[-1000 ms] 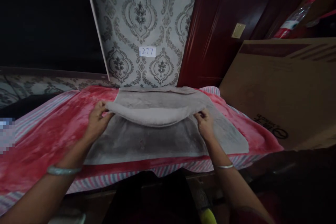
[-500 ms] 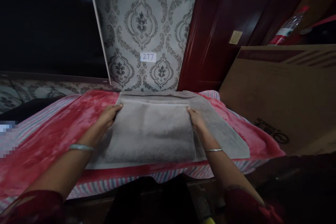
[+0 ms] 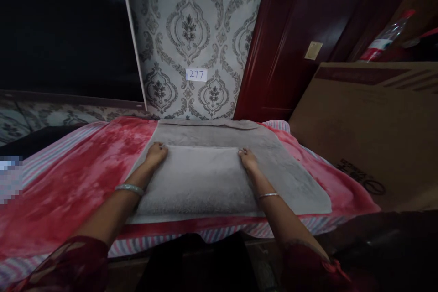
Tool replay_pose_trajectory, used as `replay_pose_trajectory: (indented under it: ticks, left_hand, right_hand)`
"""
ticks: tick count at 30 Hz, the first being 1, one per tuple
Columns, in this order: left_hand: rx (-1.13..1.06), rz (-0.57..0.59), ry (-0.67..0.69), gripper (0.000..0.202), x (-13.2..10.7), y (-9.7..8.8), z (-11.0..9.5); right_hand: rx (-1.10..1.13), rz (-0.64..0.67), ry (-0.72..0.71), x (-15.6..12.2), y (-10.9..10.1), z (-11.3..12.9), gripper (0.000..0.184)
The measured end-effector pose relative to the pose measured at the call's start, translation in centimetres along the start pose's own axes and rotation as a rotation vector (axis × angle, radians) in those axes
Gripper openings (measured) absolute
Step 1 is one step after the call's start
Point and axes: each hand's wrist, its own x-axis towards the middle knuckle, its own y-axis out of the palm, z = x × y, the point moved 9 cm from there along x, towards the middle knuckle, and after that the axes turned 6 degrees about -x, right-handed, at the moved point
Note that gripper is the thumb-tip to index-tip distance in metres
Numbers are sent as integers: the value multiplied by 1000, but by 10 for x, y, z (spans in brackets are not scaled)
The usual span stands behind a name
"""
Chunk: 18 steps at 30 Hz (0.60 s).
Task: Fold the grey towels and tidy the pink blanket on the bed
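A soft grey towel (image 3: 205,180) lies in front of me, its far edge running straight between my two hands. The far left corner is pinched in my left hand (image 3: 156,153). At the far right corner, my right hand (image 3: 248,159) grips the same edge with closed fingers. Under it spreads a larger grey cloth (image 3: 284,169), with a rumpled fold along its back edge. I cannot tell whether the two grey layers are one piece.
A red plush blanket (image 3: 102,164) with a striped border covers the surface underneath. Behind stand a patterned wall with a paper label (image 3: 196,74) and a dark screen (image 3: 65,32). To the right are a cardboard box (image 3: 369,132) and a plastic bottle (image 3: 388,36).
Both hands have come down and towards me with the towel's far edge, so more of the grey cloth behind it shows. The hands are also slightly closer together.
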Motion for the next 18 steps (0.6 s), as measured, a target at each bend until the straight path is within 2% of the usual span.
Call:
replay_pose_trajectory:
  ticks: [2,5,7,9,12,15,18]
  left_hand:
    - [143,31,117,64,-5,14,-22]
    - [440,262,427,64,-31,64,-55]
    - [596,425,528,66,-53,96,-52]
    - [689,509,525,68,-68,115,-37]
    - [733,508,514,70,-76,123,-19]
    - [746,461,514,70,-76,120,-16]
    - [795,399,438,70,-70,111,-17]
  right_hand:
    - [-41,5,-85,-6,9,18,48]
    - [-253,90,-293,-26,37,53,52]
    - [-478,177,-418,-45,59,65,54]
    - [-630,235,-457,-59,74,64,55]
    - [-684,259,-447,-67,79,55,56]
    - [-677,253,-445,-66,78,50,56]
    - [-677,242,-445,-65,78,51,55]
